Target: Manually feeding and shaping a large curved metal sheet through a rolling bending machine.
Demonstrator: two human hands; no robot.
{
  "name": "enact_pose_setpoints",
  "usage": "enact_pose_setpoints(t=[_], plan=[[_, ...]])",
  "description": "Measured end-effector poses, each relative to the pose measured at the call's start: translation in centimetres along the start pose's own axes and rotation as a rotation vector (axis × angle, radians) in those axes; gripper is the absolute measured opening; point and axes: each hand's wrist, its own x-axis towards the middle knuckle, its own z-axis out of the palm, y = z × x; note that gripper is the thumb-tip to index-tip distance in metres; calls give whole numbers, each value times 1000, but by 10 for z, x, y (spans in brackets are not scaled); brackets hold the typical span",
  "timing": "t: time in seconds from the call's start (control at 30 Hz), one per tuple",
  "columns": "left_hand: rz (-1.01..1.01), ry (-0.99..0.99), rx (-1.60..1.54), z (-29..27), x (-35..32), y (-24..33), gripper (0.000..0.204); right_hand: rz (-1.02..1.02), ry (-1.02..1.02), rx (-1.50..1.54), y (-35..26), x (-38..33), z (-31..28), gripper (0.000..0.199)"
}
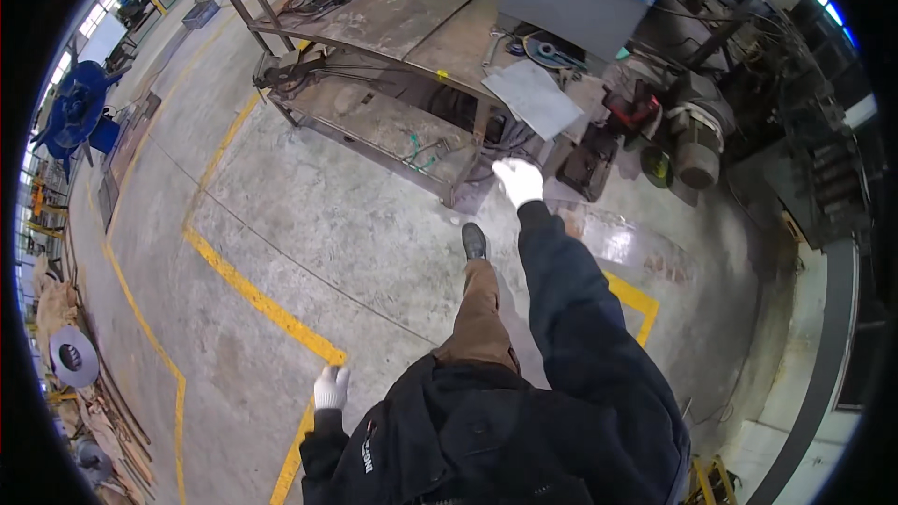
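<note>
Grey sheet (533, 96) lies beyond the curled right hand (519, 181), its grip unclear; left hand (331, 388) half-open, empty.

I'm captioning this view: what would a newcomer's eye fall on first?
Probably the white-gloved right hand, bright against the dark sleeve, just above and right of centre. Next, the bold yellow floor line angling across the concrete at left, then the round blue equipment near the far left edge.

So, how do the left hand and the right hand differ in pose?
The right hand reaches far forward; the left hand is held farther back. The right hand appears near the metal table, the left hand over the yellow floor line. Both wear white gloves.
</note>
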Motion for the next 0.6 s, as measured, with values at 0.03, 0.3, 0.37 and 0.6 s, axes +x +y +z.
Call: enact_pose_setpoints(t=[0.03,0.3,0.37,0.6], plan=[[-33,-12,-5,5,9,15,44,51,27,6,11,66,9,37],[-431,-200,280,39,16,91,48,71,315,-541,53,475,106,49],[-639,-173,200,29,-7,138,51,216,144,-671,36,521,151,52],[-492,-195,523,38,-54,155,41,-421,-465,-1286,172,631,175,22]])
